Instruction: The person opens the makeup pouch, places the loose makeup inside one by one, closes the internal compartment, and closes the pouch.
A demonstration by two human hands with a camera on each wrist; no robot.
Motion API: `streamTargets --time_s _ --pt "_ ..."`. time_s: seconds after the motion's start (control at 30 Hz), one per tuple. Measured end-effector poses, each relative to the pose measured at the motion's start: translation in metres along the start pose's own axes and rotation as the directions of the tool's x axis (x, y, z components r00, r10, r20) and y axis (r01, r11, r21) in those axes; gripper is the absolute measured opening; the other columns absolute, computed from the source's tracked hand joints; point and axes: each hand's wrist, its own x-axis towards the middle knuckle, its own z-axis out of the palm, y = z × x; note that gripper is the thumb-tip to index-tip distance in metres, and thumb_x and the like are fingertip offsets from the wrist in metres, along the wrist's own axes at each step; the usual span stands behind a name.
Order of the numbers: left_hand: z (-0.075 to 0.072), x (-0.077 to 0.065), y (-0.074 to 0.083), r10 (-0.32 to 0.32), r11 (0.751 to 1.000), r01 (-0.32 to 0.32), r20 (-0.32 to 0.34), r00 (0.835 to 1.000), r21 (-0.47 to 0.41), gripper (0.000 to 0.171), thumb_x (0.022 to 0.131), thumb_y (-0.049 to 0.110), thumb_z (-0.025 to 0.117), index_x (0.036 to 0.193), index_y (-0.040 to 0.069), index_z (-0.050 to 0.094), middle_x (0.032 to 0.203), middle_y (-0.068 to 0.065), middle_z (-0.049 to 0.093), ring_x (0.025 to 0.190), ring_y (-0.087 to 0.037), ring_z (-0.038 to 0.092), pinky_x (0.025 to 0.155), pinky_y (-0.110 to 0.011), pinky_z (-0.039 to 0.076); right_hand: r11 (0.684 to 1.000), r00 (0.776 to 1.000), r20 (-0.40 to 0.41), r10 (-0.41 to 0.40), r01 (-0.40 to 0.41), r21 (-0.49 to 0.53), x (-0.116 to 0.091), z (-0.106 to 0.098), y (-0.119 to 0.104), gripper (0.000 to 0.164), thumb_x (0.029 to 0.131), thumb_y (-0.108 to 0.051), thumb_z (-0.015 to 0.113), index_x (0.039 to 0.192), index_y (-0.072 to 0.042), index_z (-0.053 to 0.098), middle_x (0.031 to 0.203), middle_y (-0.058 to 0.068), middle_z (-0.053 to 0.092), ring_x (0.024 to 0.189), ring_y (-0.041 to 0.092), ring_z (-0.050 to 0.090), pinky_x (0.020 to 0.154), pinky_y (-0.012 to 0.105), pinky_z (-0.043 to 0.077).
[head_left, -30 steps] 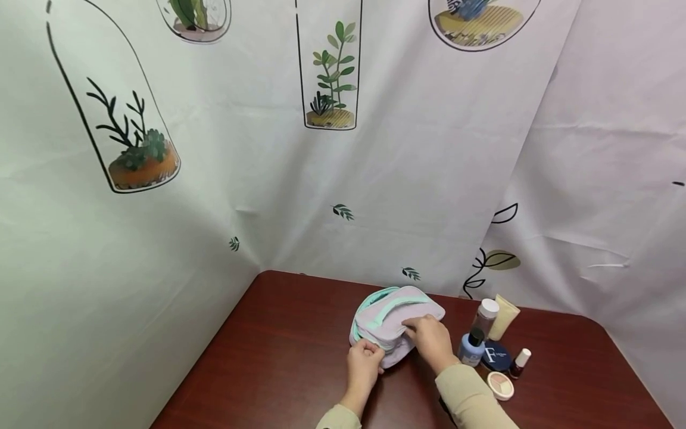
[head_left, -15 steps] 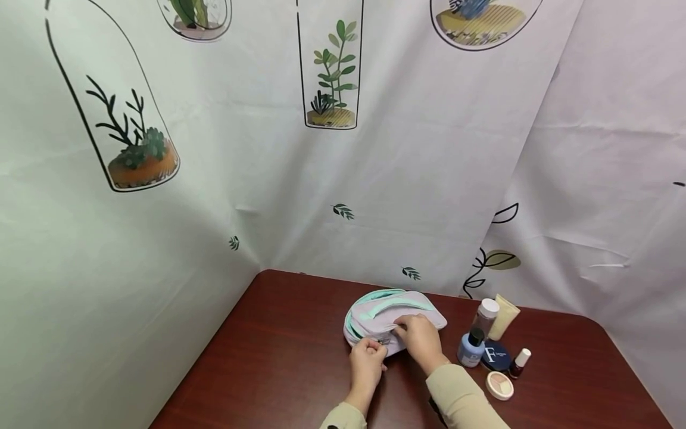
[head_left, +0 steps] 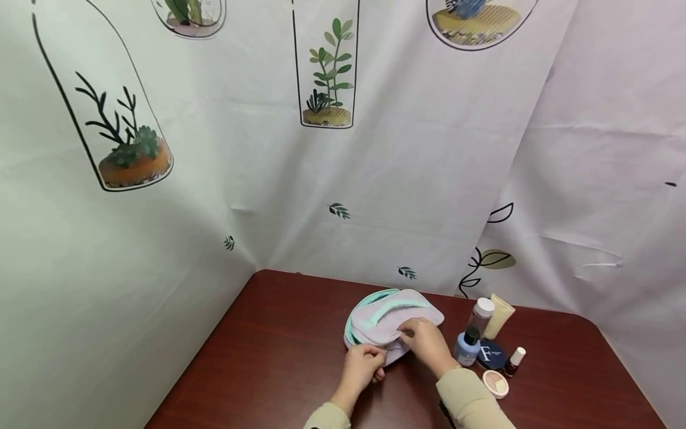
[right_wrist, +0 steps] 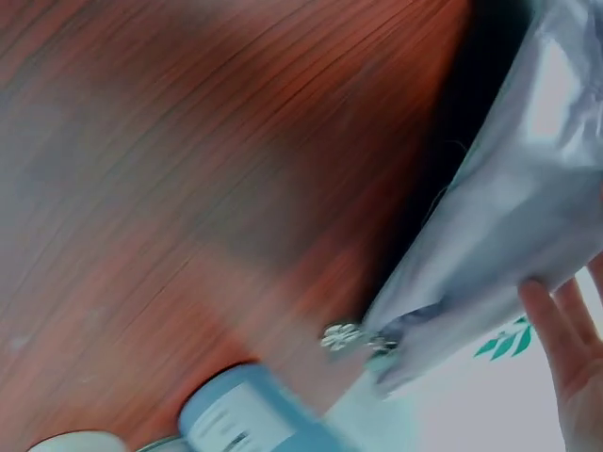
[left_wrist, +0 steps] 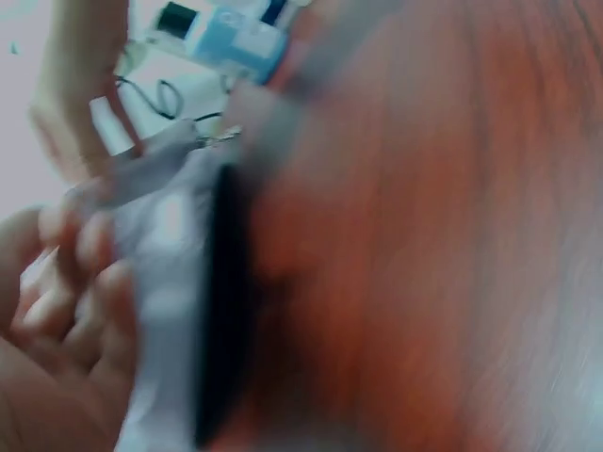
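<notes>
A lavender cosmetic bag (head_left: pixel 412 299) with mint zipper trim and a mint carry strap (head_left: pixel 393 307) lies near the back of the table. Along its left side the zipper edge gapes a little. My left hand (head_left: pixel 360 366) pinches the bag's front edge with curled fingers. Just right of it, my right hand (head_left: pixel 426 344) grips the lid's front edge between thumb and fingers. In the right wrist view, a silver flower-shaped charm (right_wrist: pixel 341 336) hangs at one end of the bag. The left wrist view is blurred, and the fingers cover what lies between their tips.
Right of the bag stand a blue bottle (head_left: pixel 467 348), a white-capped clear bottle (head_left: pixel 480 316) and a cream tube (head_left: pixel 499 317). Near them are a dark round compact (head_left: pixel 491 356), a nail polish bottle (head_left: pixel 515 361) and a small round palette (head_left: pixel 495 384). Printed fabric (head_left: pixel 375 196) hangs behind the table.
The bag has shifted slightly left and its lid sits a little lower. Both hands keep hold at its front edge; the left has drawn slightly toward the body in the last half second.
</notes>
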Motion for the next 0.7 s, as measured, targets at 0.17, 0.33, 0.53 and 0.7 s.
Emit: streamTargets --time_s 0.17,0.33,0.53,0.7 --pt "-0.031 0.009 0.011 0.011 1.000 -0.012 0.192 0.981 0.002 0.013 0.081 0.006 0.064 0.085 -0.006 0.067 0.055 -0.010 0.062 0.040 -0.006 0.052 0.037 -0.020 0.039 0.995 0.992 0.089 -0.092 0.094 -0.028 -0.004 -0.010 0.015 0.021 0.065 0.010 0.068 0.070 -0.010 0.067 0.075 -0.003 0.061 0.076 0.017 0.057 0.068 0.032 0.047" --pt "-0.054 0.032 0.011 0.136 0.966 -0.145 0.056 0.989 0.216 0.009 0.081 0.005 0.064 0.085 -0.001 0.067 0.067 -0.005 0.063 0.056 -0.013 0.056 0.049 -0.024 0.043 0.960 0.963 0.177 -0.204 0.232 -0.155 -0.008 -0.016 0.007 0.023 0.061 0.008 0.063 0.074 -0.011 0.067 0.080 -0.002 0.060 0.082 0.021 0.056 0.071 0.037 0.045" --pt "-0.056 0.047 0.001 0.273 0.697 -0.330 0.190 0.943 0.636 0.025 0.088 -0.001 0.052 0.105 0.007 0.069 0.115 -0.004 0.062 0.108 -0.026 0.052 0.087 -0.043 0.041 0.943 0.951 0.240 -0.193 0.248 -0.224 -0.019 0.003 -0.029 0.029 0.072 -0.037 0.072 0.086 -0.013 0.066 0.084 -0.001 0.055 0.082 0.021 0.053 0.065 0.040 0.041" --pt "-0.053 0.048 -0.003 0.259 0.468 -0.403 0.314 0.913 0.786 0.032 0.089 0.003 0.051 0.114 0.014 0.067 0.117 0.000 0.062 0.107 -0.021 0.052 0.087 -0.042 0.038 0.931 0.968 0.196 -0.158 0.213 -0.297 -0.024 0.013 -0.035 0.040 0.062 -0.043 0.080 0.080 -0.013 0.060 0.074 -0.003 0.048 0.070 0.019 0.050 0.056 0.036 0.039"
